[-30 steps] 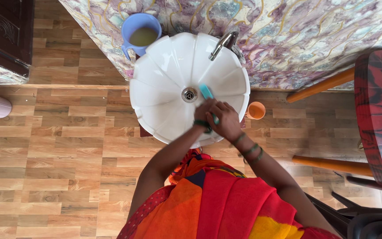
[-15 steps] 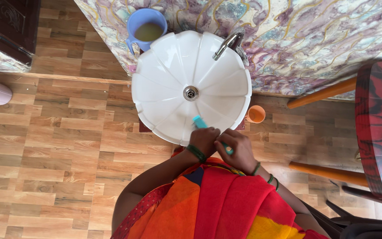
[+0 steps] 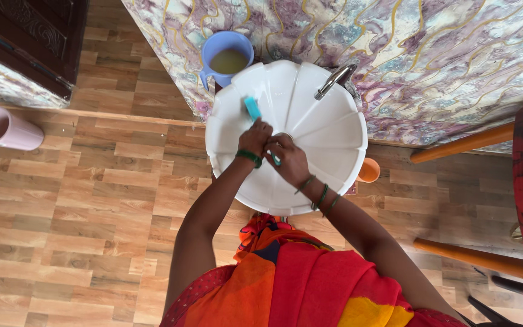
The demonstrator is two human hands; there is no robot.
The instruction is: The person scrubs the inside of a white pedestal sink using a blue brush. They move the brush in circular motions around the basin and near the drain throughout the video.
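Our left hand point(image 3: 254, 138) is closed around the handle of a teal brush point(image 3: 252, 108), and our right hand point(image 3: 289, 158) is closed on the same handle lower down, where a bit of teal shows between the two. There is only the head view, looking straight down. In it the brush head lies against the inner wall of the white basin point(image 3: 334, 130), on the upper left side, toward the rim and away from the drain, which our hands mostly hide. Green bangles sit on both wrists, just above the basin's near edge.

The metal tap point(image 3: 333, 82) reaches in from the upper right, well apart from the brush. A blue mug point(image 3: 227, 58) holding cloudy liquid stands just beside the basin's far left rim, close to where the brush head works. An orange cup point(image 3: 368, 170) peeks out under the right rim. A pink cup point(image 3: 2, 129) lies on the wooden floor point(image 3: 86, 200), far to the left.

We judge the blue mug to be the main risk: a stroke that runs over the rim there could knock it and spill its liquid. A wet handle could also slip between our two hands, and the loose orange and red cloth point(image 3: 298, 278) hangs near the basin's front edge, where splashes could wet it.
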